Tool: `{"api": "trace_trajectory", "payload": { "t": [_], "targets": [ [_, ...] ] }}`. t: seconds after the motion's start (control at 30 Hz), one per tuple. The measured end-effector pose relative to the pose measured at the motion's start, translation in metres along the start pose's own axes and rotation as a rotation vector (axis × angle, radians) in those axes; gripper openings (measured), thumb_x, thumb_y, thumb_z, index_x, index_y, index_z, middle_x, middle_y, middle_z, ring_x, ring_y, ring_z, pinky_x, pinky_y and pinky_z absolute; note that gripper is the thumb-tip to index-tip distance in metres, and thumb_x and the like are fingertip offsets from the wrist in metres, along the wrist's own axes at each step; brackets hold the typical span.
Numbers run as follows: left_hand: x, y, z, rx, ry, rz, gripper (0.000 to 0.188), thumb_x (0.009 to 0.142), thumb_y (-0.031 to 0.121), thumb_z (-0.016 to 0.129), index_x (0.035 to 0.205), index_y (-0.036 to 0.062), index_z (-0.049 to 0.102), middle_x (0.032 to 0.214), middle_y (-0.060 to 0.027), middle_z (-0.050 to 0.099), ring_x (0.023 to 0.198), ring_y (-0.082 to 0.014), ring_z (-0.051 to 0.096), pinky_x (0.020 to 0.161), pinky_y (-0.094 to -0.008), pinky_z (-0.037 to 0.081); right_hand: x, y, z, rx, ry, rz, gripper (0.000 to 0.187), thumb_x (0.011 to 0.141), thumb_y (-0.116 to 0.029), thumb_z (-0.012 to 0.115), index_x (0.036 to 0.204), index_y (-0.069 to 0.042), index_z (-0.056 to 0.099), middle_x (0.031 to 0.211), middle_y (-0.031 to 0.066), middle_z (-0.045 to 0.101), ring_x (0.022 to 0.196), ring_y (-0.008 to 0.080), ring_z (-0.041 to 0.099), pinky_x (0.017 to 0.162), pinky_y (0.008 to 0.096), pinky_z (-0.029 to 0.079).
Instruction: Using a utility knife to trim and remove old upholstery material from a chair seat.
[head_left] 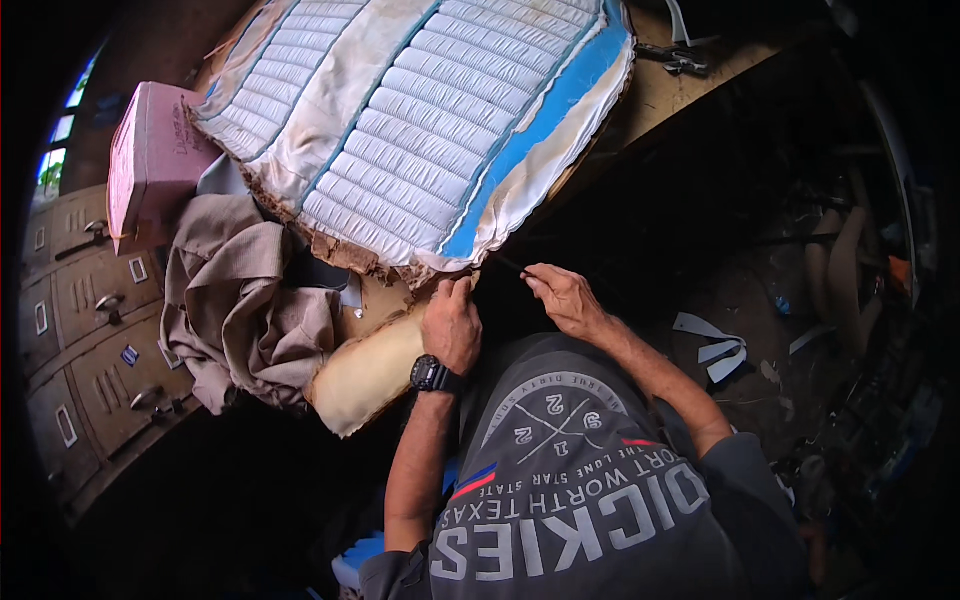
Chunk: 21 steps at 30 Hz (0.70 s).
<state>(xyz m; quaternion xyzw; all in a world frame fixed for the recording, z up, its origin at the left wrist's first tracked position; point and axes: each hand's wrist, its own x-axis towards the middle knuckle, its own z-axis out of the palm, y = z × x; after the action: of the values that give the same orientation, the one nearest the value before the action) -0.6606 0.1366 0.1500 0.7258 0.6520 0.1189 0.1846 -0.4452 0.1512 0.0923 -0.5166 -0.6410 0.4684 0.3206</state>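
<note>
A large padded upholstery cover (pixel 430 120) lies across the bench, with ribbed white panels, blue strips and a ragged brown lower edge. At its near corner my left hand (pixel 453 325), wearing a black watch, pinches that edge between bent fingers. My right hand (pixel 568 300), just to the right, is closed around a thin dark tool (pixel 510 264). The tool points toward the same corner; its far end is hard to make out. Beneath my left wrist is a pale yellow foam-like piece (pixel 370 372) with a rough brown border.
Crumpled beige cloth (pixel 235 270) lies left of the foam, with a pink box (pixel 155 160) behind it. Metal drawers (pixel 85 300) with handles stand at the far left. On the bench top (pixel 680 95) sits a dark metal tool (pixel 683 62). White strips (pixel 718 347) lie at lower right.
</note>
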Motion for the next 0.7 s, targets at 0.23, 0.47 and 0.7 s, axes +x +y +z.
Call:
{"api": "trace_trajectory", "payload": {
  "t": [0.23, 0.47, 0.7],
  "targets": [
    [0.007, 0.029, -0.033, 0.092, 0.029, -0.091, 0.018, 0.089, 0.007, 0.059, 0.107, 0.0036, 0.063, 0.1, -0.0171, 0.064, 0.088, -0.0395, 0.064, 0.076, -0.0495, 0.052, 0.038, -0.008, 0.013, 0.056, -0.005, -0.304, 0.017, 0.098, -0.014, 0.063, 0.109, -0.001, 0.067, 0.098, 0.0172, 0.071, 0.089, 0.0379, 0.069, 0.075, 0.0434, 0.057],
    [0.035, -0.006, -0.075, -0.212, -0.174, 0.115, 0.018, 0.086, 0.008, 0.062, 0.101, -0.0024, 0.065, 0.097, -0.0215, 0.066, 0.093, -0.0415, 0.063, 0.08, -0.0454, 0.05, 0.077, -0.034, 0.023, 0.033, 0.029, -0.393, 0.01, 0.098, -0.012, 0.062, 0.101, -0.004, 0.064, 0.085, 0.019, 0.067, 0.081, 0.0413, 0.067, 0.067, 0.0458, 0.053],
    [0.073, -0.046, -0.097, -0.224, -0.373, 0.104, 0.019, 0.087, 0.012, 0.057, 0.098, -0.0029, 0.062, 0.093, -0.0254, 0.067, 0.093, -0.0409, 0.066, 0.081, -0.0469, 0.05, 0.11, -0.064, 0.02, -0.081, -0.17, -0.107, 0.025, 0.101, -0.028, 0.055, 0.095, -0.005, 0.062, 0.079, 0.024, 0.065, 0.083, 0.046, 0.065, 0.072, 0.0542, 0.051]
  ]
}}
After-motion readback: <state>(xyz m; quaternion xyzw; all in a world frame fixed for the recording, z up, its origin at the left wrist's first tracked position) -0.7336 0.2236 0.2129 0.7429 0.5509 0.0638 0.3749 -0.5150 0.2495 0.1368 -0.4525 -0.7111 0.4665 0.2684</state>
